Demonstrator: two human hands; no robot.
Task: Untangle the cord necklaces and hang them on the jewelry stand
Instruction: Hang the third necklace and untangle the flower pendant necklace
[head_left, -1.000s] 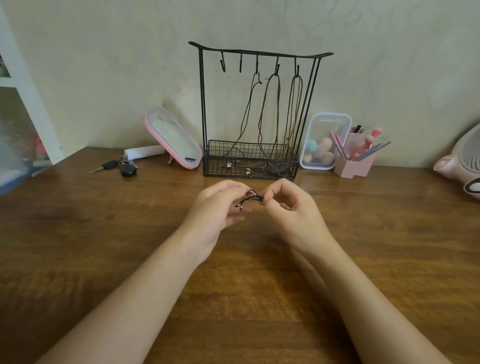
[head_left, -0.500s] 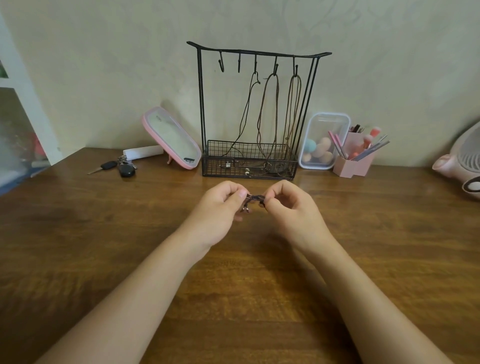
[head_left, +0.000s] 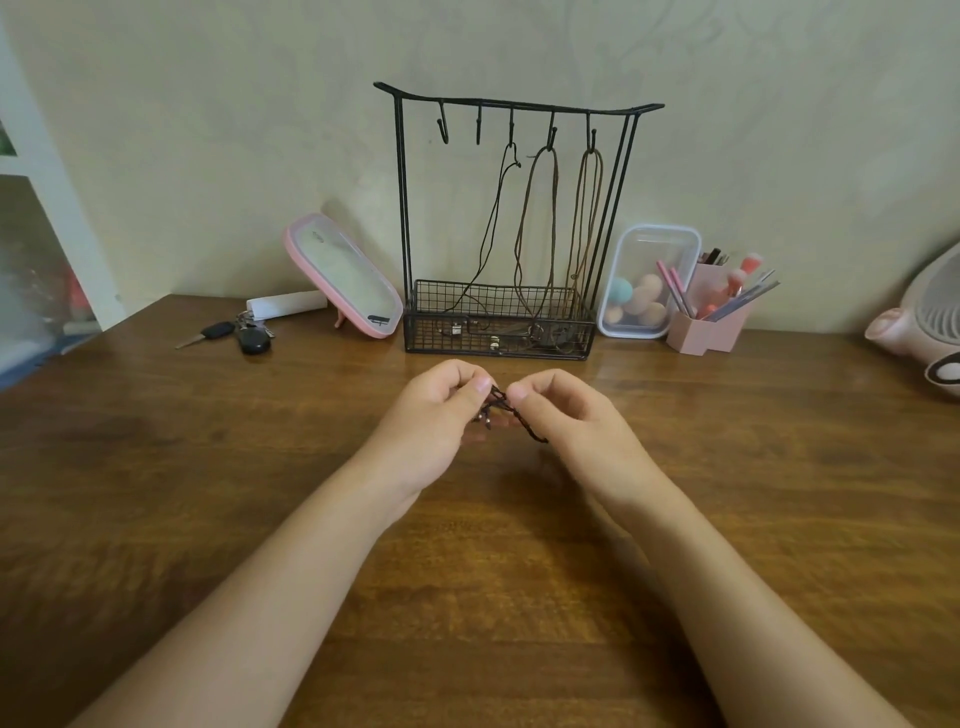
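Observation:
A dark cord necklace (head_left: 511, 410), bunched and twisted, is pinched between my left hand (head_left: 441, 415) and my right hand (head_left: 566, 415) just above the wooden table (head_left: 156, 493). A short twisted length of it trails down toward my right palm. Behind my hands stands the black wire jewelry stand (head_left: 402, 208) with a mesh basket at its foot. Three cord necklaces (head_left: 540, 223) hang from its three right hooks, their ends lying in the basket. The two left hooks are bare.
A pink-framed mirror (head_left: 345, 275) leans left of the stand, with keys (head_left: 244, 335) and a white tube beside it. Right of the stand are a clear box of sponges (head_left: 647, 283), a pink brush holder (head_left: 709, 322) and a pink fan (head_left: 930, 332).
My hands have stayed in front of the stand, working the cord bundle. A twisted length of cord now shows below my right fingers.

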